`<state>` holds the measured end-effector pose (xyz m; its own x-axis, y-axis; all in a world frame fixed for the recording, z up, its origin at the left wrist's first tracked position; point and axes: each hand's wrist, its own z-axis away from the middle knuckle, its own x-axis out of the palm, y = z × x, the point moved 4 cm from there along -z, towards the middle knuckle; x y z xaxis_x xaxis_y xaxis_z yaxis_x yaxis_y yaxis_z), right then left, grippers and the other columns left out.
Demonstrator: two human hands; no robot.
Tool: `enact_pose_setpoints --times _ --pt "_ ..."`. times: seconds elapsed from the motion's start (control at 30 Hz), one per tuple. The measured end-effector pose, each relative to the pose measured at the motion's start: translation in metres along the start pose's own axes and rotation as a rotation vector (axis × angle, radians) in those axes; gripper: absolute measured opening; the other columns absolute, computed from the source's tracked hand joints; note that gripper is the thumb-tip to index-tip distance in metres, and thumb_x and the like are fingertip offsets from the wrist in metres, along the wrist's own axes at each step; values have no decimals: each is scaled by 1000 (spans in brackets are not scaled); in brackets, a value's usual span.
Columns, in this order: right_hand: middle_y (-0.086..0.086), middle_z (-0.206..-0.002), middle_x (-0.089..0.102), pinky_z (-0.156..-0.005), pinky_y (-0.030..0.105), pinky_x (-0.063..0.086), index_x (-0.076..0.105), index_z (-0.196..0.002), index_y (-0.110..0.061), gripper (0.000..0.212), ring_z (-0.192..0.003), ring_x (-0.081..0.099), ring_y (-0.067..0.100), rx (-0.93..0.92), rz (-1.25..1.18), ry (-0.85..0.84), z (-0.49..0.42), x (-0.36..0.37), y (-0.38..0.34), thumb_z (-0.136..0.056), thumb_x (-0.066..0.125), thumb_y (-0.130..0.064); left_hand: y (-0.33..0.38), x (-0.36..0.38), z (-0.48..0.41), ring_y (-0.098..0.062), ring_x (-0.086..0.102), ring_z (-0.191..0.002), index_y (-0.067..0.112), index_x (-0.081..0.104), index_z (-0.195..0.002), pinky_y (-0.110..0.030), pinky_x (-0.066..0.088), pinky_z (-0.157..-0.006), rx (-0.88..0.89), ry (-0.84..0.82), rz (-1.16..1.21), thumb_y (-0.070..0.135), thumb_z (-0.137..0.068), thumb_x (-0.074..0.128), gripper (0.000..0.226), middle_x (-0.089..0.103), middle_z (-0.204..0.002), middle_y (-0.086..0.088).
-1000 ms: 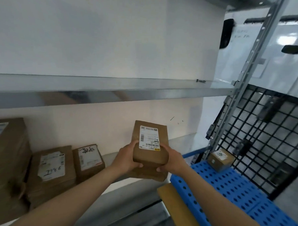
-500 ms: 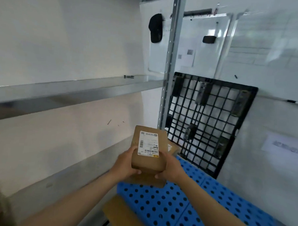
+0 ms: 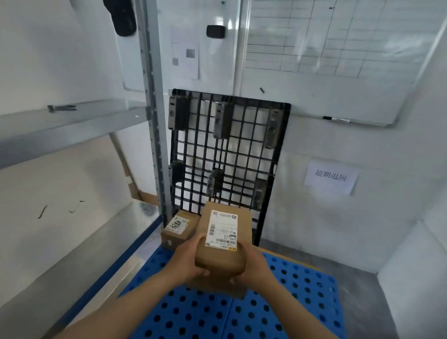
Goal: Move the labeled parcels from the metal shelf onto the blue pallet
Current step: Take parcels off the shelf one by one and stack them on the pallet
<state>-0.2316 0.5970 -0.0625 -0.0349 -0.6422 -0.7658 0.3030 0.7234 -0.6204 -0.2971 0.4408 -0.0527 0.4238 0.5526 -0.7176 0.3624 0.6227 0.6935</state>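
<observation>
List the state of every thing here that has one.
Held parcel, label up, gripped between both hands over the blue pallet.
Left hand, grips the parcel's left side.
Right hand, grips its right side.
Small parcel, resting on the pallet's far corner, label up.
Black pallet, standing upright.

I count three parcels: a top parcel (image 3: 224, 246) and a lower parcel (image 3: 212, 288) stacked over the blue pallet (image 3: 236, 323), and a small parcel (image 3: 178, 231) on its far left corner. Two hands over it: left hand (image 3: 187, 262) and right hand (image 3: 254, 268). Two pallets: the blue one and a black pallet (image 3: 228, 154) upright behind it. One sign (image 3: 329, 177) beyond its far right.
</observation>
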Motion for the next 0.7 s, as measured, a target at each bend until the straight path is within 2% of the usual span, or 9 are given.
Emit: enact_pose_setpoints --times 0.17,0.37,0.7 --pt "7 -140 29 -101 29 38 19 -141 -24 89 -126 36 22 106 -46 11 -19 24 6 -71 74 -16 -29 6 -32 -17 38 -131 21 28 -138 -29 34 -107 30 -108 4 13 -67 80 88 39 -142 0" --pt "8 -140 27 -102 31 39 17 -142 -26 91 -126 36 23 217 -59 4 -51 54 1 -71 74 -17 -69 6 -65 -18 35 -133 21 26 -141 -31 34 -109 40 -163 24 11 -68 79 90 38 -143 -2" --pt "6 -141 25 -103 30 36 19 -141 -26 89 -127 34 22 260 -35 23 -68 69 3 -71 73 -18 -106 26 -80 -21 29 -133 25 17 -143 -32 30 -111 -3 -172 31 9 -75 74 90 21 -141 -7"
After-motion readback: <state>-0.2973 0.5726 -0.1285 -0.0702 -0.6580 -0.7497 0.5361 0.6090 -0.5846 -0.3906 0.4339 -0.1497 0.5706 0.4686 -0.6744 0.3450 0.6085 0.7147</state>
